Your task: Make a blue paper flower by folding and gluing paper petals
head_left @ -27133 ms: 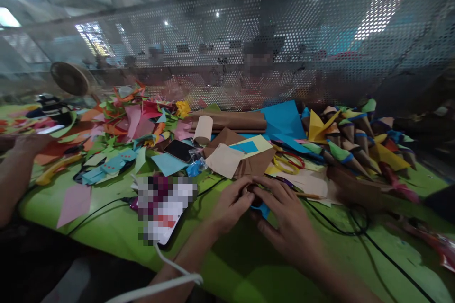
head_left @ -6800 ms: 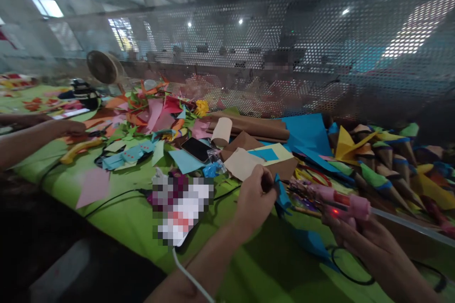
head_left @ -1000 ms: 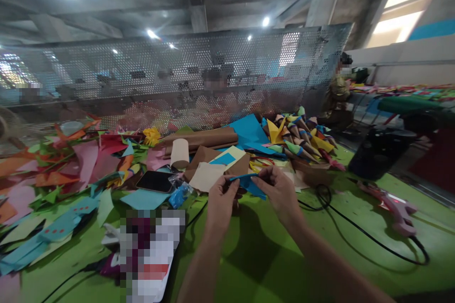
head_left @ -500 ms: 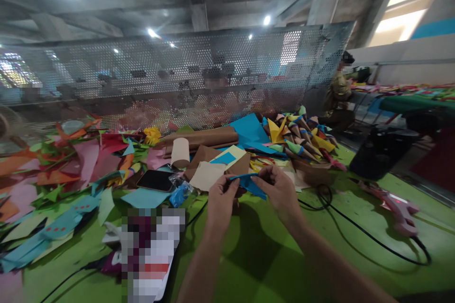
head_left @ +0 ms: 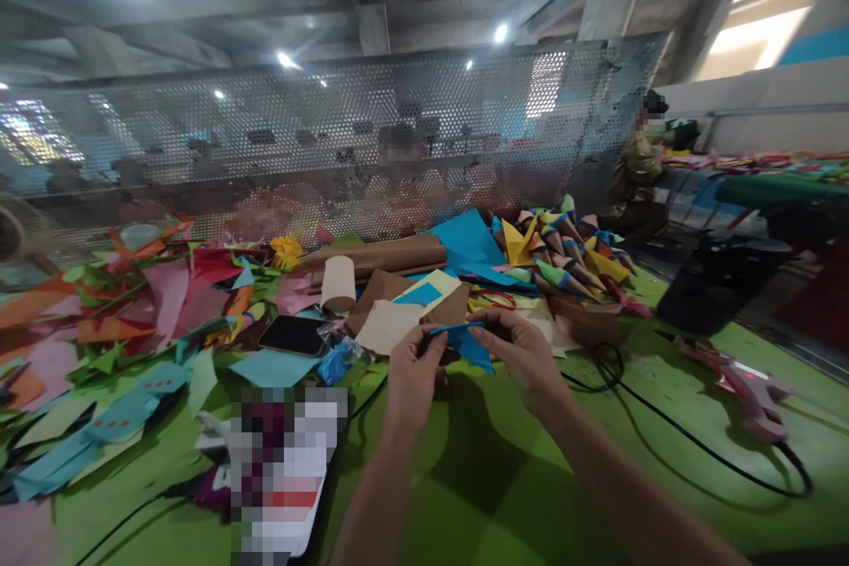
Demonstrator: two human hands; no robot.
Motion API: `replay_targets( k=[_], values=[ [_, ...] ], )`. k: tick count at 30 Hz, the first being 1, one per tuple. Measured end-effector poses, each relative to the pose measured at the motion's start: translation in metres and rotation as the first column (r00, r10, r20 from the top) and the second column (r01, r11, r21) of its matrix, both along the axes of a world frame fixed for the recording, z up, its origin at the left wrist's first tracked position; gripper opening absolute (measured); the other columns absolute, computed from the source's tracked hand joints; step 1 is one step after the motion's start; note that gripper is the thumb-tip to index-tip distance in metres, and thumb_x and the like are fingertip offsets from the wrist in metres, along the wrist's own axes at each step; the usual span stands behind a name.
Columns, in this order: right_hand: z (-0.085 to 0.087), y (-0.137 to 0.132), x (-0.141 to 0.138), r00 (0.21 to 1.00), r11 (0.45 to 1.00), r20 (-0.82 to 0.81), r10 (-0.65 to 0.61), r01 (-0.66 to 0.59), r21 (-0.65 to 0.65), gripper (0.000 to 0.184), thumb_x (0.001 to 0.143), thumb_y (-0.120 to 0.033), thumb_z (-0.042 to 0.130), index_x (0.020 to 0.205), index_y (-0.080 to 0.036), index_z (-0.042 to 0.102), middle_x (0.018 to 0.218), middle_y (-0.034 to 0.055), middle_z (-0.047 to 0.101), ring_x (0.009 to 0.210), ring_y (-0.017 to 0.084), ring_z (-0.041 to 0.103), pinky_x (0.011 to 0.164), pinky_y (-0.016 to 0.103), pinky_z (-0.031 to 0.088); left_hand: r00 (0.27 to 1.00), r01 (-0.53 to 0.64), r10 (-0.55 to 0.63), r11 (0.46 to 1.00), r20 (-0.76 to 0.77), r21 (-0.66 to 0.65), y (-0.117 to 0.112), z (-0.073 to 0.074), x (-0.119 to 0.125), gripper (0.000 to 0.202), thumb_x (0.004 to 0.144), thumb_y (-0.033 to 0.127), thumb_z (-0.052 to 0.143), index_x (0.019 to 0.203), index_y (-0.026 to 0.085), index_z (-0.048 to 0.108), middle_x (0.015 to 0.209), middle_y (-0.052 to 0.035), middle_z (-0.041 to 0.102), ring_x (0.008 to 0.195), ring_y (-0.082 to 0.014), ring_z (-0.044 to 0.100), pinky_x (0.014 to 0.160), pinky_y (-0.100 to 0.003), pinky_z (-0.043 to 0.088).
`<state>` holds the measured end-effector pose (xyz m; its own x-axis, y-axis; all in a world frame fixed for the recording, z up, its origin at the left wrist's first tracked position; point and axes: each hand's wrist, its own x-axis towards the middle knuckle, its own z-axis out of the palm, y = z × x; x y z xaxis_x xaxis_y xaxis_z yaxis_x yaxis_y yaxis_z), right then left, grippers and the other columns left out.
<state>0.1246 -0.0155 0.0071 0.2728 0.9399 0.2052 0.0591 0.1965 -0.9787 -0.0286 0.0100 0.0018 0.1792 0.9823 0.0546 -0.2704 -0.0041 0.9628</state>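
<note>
My left hand (head_left: 412,368) and my right hand (head_left: 522,350) meet above the green table (head_left: 484,478), both pinching a small folded piece of blue paper (head_left: 468,340) between thumb and fingers. A brown paper part shows just behind the blue strip, partly hidden by my fingers. Straight beyond my hands lie beige and brown paper sheets (head_left: 398,318). A pink glue gun (head_left: 746,382) lies on the table to my right, its black cord (head_left: 669,433) looping back toward my right hand.
Coloured paper scraps (head_left: 133,301) cover the left of the table. A dark phone (head_left: 292,335), a paper roll (head_left: 339,282) and rolled brown paper (head_left: 378,256) lie in the middle. Several finished paper cones (head_left: 570,261) are heaped at back right. A perforated metal screen (head_left: 332,141) backs the table; people sit beyond.
Over the last second both hands stay on the blue paper, shifting it only slightly. Earlier my right hand held the glue gun, which now lies on the table.
</note>
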Motion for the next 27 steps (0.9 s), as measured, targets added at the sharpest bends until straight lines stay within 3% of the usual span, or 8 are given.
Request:
replay_targets(
  k=[5,15,21,27],
  values=[
    [-0.0012,0.0018,0.0006,0.999,1.000,-0.051,0.007,-0.007,0.004,0.034,0.066,-0.046,0.080,0.082,-0.018,0.070,0.076,0.0030,0.069,0.067,0.018,0.059,0.061,0.030,0.046,1.000,0.016,-0.016,1.000,0.004,0.012,0.0020,-0.0039,0.0008,0.026,0.074,0.037,0.075,0.086,0.015,0.068,0.069,-0.0022,0.068,0.061,-0.0154,0.068,0.047,-0.017,0.046],
    [-0.0039,0.0032,0.0028,1.000,1.000,-0.014,-0.022,0.022,0.017,0.034,0.065,-0.046,0.080,0.080,-0.017,0.071,0.072,0.0029,0.067,0.064,0.017,0.057,0.061,0.030,0.045,0.998,0.044,-0.044,0.999,-0.033,-0.012,0.0006,-0.0009,0.0003,0.028,0.074,0.039,0.073,0.086,0.015,0.067,0.072,-0.0022,0.069,0.064,-0.0142,0.068,0.050,-0.017,0.046],
    [-0.0038,0.0024,0.0031,0.999,0.999,-0.009,-0.035,0.035,0.029,0.031,0.066,-0.045,0.079,0.080,-0.018,0.071,0.071,0.0024,0.068,0.063,0.017,0.058,0.059,0.028,0.045,0.999,0.004,-0.002,0.999,-0.037,0.052,0.0045,-0.0037,-0.0019,0.035,0.073,0.040,0.076,0.098,0.016,0.067,0.072,-0.0014,0.069,0.066,-0.0140,0.066,0.056,-0.020,0.049],
    [-0.0032,0.0018,0.0035,0.999,0.998,-0.009,-0.039,0.040,0.049,0.029,0.067,-0.043,0.078,0.079,-0.018,0.070,0.071,0.0027,0.068,0.064,0.017,0.058,0.059,0.028,0.045,0.999,-0.044,0.046,0.994,-0.022,0.099,0.0077,-0.0019,-0.0042,0.030,0.071,0.040,0.078,0.084,0.016,0.067,0.071,-0.0004,0.068,0.068,-0.0125,0.064,0.066,-0.022,0.051]
  ],
)
